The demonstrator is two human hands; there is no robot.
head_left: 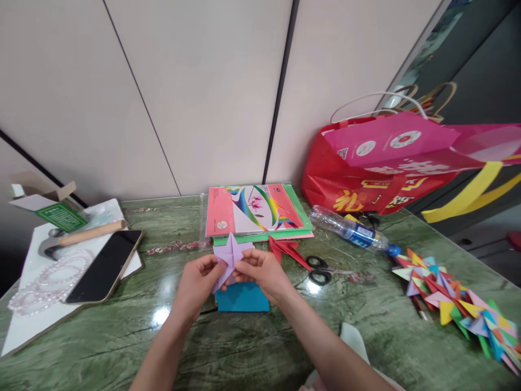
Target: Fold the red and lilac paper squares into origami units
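Note:
A lilac folded origami paper (230, 251) with a pointed top is held up between both of my hands. My left hand (202, 274) pinches its left edge between thumb and fingers. On the other side, my right hand (260, 271) grips the right edge the same way. Below the hands lies a blue sheet of paper (243, 297), partly hidden by them. Just right of my right hand rests a red folded paper piece (287, 248), with black-handled scissors (321, 270) beside it.
Packs of coloured paper (256, 209) lie at the back. To the right are a plastic bottle (354, 231), red gift bag (382, 174) and multicoloured folded-paper chain (456, 301). A phone (105, 266), hammer (87, 234), beads (52, 282) and small green box (57, 214) are at left.

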